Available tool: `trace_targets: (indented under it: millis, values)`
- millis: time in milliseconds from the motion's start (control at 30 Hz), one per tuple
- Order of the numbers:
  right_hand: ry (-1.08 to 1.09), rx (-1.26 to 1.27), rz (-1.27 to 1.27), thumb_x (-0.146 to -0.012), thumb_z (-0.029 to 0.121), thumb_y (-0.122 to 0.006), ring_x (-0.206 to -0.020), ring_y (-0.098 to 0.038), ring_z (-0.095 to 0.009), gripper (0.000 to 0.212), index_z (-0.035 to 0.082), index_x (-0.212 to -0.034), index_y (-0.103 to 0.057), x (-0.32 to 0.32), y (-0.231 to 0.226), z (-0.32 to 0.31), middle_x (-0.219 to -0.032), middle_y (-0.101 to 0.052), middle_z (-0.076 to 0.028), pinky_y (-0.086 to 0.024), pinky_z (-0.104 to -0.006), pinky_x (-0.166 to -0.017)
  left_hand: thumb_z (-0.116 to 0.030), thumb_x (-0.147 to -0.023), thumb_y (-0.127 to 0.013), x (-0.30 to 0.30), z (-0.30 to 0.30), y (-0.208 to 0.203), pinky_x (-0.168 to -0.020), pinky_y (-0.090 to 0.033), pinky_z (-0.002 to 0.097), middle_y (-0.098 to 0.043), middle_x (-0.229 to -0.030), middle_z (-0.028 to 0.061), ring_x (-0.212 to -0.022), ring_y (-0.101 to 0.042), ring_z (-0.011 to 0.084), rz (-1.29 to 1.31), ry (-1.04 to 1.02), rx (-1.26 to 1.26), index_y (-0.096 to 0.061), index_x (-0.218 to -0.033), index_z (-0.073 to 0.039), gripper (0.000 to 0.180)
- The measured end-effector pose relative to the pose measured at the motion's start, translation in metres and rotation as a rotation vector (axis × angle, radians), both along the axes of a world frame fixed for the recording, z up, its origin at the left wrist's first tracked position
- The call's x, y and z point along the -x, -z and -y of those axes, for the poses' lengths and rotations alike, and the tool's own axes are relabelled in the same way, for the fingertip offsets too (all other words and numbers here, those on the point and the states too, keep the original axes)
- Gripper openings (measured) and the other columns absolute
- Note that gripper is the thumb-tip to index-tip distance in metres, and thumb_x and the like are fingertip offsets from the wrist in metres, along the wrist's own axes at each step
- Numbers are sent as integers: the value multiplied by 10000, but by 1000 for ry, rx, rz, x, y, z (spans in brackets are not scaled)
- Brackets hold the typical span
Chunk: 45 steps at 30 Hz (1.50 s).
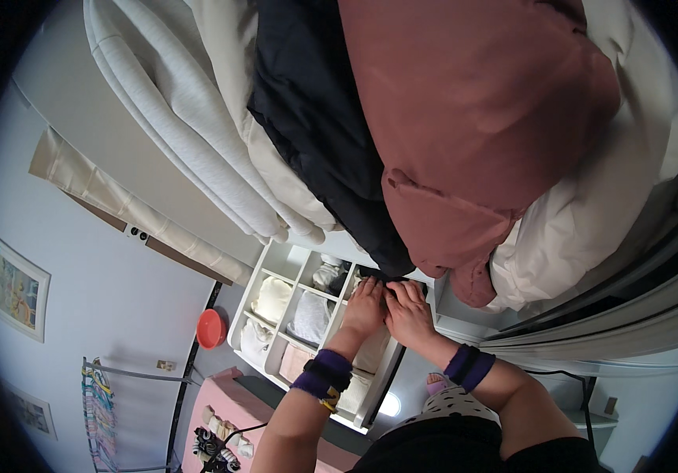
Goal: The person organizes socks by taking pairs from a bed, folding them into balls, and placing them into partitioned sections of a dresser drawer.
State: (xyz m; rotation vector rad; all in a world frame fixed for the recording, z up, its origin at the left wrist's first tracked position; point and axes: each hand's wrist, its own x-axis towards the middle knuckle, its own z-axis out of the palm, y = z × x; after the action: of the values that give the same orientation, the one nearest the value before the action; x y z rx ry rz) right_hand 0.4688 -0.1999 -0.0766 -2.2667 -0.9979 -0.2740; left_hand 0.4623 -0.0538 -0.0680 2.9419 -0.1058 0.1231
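Observation:
A white drawer (238,323) split into compartments is pulled out beneath hanging clothes. Both hands are in its far right compartment, side by side and close together. My left hand (365,306) has its fingers bent down onto a folded dark cloth (372,273), gripping it. To its right, my right hand (408,309) is closed on the same dark cloth, its fingertips partly hidden in it. Other compartments hold a cream cloth piece (271,299), a light grey one (308,317) and a pale pink one (295,361).
Hanging over the drawer are a reddish-brown jacket (473,134), a black jacket (315,110) and light grey trousers (165,110). A pink surface (228,394) with small rolled items (217,441) lies lower left. A red basin (211,329) and a rack with hangers (98,410) stand by the wall.

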Motion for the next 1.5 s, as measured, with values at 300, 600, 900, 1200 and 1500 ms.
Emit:
trace_targets:
  millis: [300,600,900,1200,1500]
  values:
    - [39,-51,1,-647,166,-600,-1101,-413,-269,385,-21,-981,-566,-20,10,9,-1078,-514,-128,-228,-424,-1011,-145,-734,-513,-32,14,-3,-1017,-265,367,-344,-1324,132,-1244,-293,285,-239,-120,67,-356,-1272,-37,571]
    - [64,-45,63,-669,177,-595,-1073,-427,-271,351,-24,-955,-568,-55,15,26,-1043,-529,-124,-244,-426,-1007,-38,-684,-536,-35,25,-12,-997,-298,391,-382,-1271,215,-1185,-351,365,8,32,265,-429,-1201,19,532]
    - [39,-13,51,-703,152,-595,-1075,-414,-261,247,44,-925,-608,-69,5,40,-1024,-537,-71,-265,-436,-990,-3,-689,-539,31,19,-32,-987,-312,386,-367,-1290,177,-1182,-357,349,75,23,365,-446,-1205,-50,525]
    - [-294,-73,-39,-694,122,-615,-1074,-411,-272,230,73,-919,-618,42,-47,-19,-1024,-535,-62,-337,-383,-920,-21,-734,-534,185,-11,-44,-943,-354,383,-431,-1228,159,-1113,-426,332,183,-212,538,-466,-1171,-75,446]
    - [-782,-36,-66,-702,112,-614,-1075,-417,-289,227,80,-926,-620,213,-67,-124,-1035,-542,-71,-353,-393,-911,-71,-783,-522,417,-42,-17,-932,-358,370,-472,-1186,146,-1097,-440,316,297,-710,624,-482,-1165,-82,384]
